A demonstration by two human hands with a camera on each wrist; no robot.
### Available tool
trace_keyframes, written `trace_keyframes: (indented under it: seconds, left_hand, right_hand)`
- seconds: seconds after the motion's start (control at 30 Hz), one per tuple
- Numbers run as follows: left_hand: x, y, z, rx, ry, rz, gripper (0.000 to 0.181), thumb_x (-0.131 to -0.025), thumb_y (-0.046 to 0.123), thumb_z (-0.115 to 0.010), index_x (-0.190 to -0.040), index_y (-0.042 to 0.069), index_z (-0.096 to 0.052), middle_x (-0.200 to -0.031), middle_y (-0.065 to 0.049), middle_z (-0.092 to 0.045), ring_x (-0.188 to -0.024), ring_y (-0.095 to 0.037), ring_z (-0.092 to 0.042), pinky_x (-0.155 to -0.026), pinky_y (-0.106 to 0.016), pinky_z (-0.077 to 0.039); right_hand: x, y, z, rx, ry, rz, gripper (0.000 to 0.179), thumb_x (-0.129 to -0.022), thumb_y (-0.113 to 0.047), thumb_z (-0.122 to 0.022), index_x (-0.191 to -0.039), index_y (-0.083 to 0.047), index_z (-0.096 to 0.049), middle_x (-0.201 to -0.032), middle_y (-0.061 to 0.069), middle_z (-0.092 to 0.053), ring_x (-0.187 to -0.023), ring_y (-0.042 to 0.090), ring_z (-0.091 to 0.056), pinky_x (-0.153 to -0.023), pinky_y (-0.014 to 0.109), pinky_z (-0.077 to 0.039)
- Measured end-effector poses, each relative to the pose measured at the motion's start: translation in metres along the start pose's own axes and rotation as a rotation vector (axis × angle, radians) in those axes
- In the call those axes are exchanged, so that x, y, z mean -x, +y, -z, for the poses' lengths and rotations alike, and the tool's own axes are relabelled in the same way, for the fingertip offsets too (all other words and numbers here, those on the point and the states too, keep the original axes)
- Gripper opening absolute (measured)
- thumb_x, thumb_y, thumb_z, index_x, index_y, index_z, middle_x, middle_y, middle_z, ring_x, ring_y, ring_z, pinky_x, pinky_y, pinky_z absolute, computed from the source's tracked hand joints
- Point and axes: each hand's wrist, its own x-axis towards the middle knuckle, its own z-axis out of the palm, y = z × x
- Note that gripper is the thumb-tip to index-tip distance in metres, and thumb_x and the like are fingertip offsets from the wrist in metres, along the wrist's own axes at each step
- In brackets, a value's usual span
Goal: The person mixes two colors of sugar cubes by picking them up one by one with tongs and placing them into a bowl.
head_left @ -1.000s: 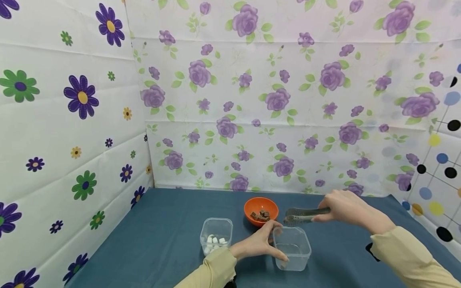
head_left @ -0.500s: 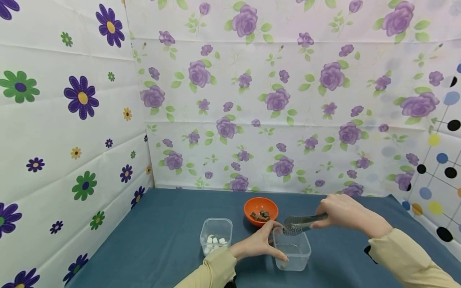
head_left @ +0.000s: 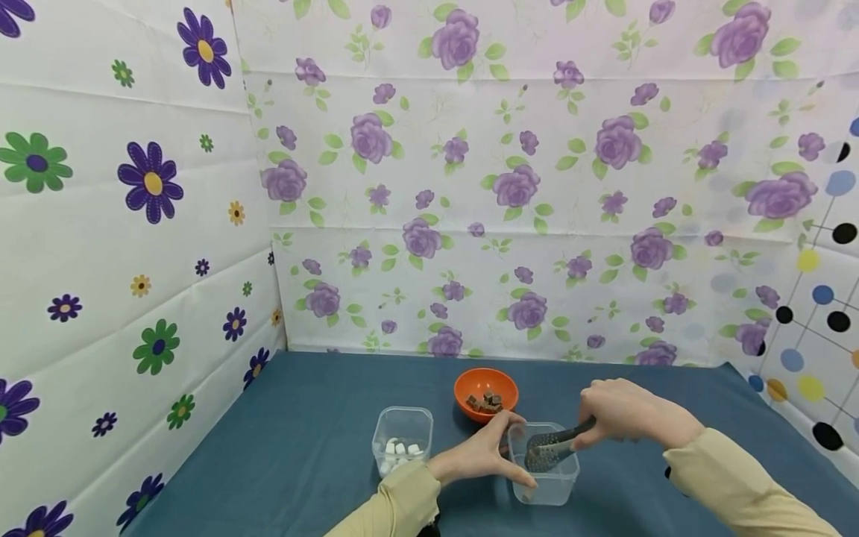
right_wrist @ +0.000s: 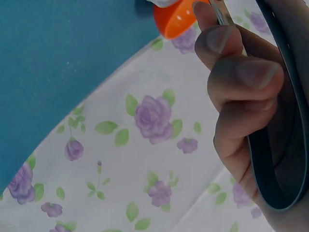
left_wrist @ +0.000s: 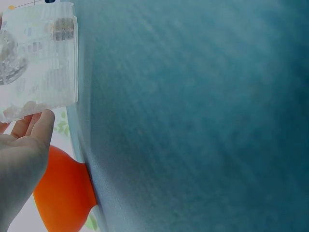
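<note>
In the head view my left hand (head_left: 473, 453) holds a clear plastic container (head_left: 549, 492) by its left side, thumb at the front and fingers at the back corner. Curled round a pair of dark metal tongs (head_left: 552, 450), my right hand (head_left: 624, 410) is just beyond the container's right edge. The tongs' perforated heads are down inside the container. Through the container wall (left_wrist: 43, 72) in the left wrist view a small brownish patch shows; I cannot tell what it is. The right wrist view shows the bent tong handle (right_wrist: 263, 169) passing behind the curled fingers (right_wrist: 246, 92).
An orange bowl (head_left: 508, 382) with several brown cubes (head_left: 488, 404) stands just behind the held container. Left of my left hand is a second clear container (head_left: 405, 419) with several white cubes (head_left: 400, 448). Floral cloth walls (head_left: 470, 186) rise behind and left of the blue tabletop (head_left: 302, 447).
My right hand has moved left and down with the tongs, from above the container's rear right to inside it. The left hand and the container have stayed put.
</note>
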Motion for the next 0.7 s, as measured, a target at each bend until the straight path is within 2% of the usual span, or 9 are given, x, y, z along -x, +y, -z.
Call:
trace_keyframes:
  seconds: [0.17,0.33,0.7]
  left_hand:
    - [0.0,0.0,0.001,0.007,-0.005,-0.008,0.066,-0.08,0.022,-0.071,-0.132,0.011,-0.032,-0.131,-0.003,-0.033,-0.118,-0.015,-0.037,-0.088,-0.028,-0.039]
    - [0.0,0.001,0.001,0.005,-0.005,-0.012,0.066,-0.08,0.021,-0.071,-0.132,0.01,-0.031,-0.132,-0.004,-0.033,-0.117,-0.014,-0.038,-0.087,-0.028,-0.039]
    - [0.0,0.001,0.001,-0.004,-0.008,-0.027,0.065,-0.08,0.019,-0.071,-0.131,0.01,-0.031,-0.131,-0.003,-0.034,-0.117,-0.014,-0.039,-0.086,-0.028,-0.04]
  right_hand:
    - [-0.006,-0.003,-0.008,-0.058,-0.058,-0.023,0.026,-0.074,-0.043,-0.071,-0.054,-0.029,-0.061,-0.038,-0.013,-0.04,-0.029,0.002,-0.036,-0.03,0.023,-0.034]
    - [-0.012,-0.004,-0.012,-0.067,-0.082,-0.004,0.031,-0.073,-0.041,-0.072,-0.049,-0.028,-0.058,-0.036,-0.012,-0.038,-0.027,0.002,-0.032,-0.031,0.024,-0.036]
    - [-0.02,-0.007,-0.019,-0.006,-0.077,0.018,0.039,-0.072,-0.038,-0.074,-0.043,-0.024,-0.052,-0.034,-0.013,-0.036,-0.026,0.003,-0.034,-0.033,0.022,-0.035]
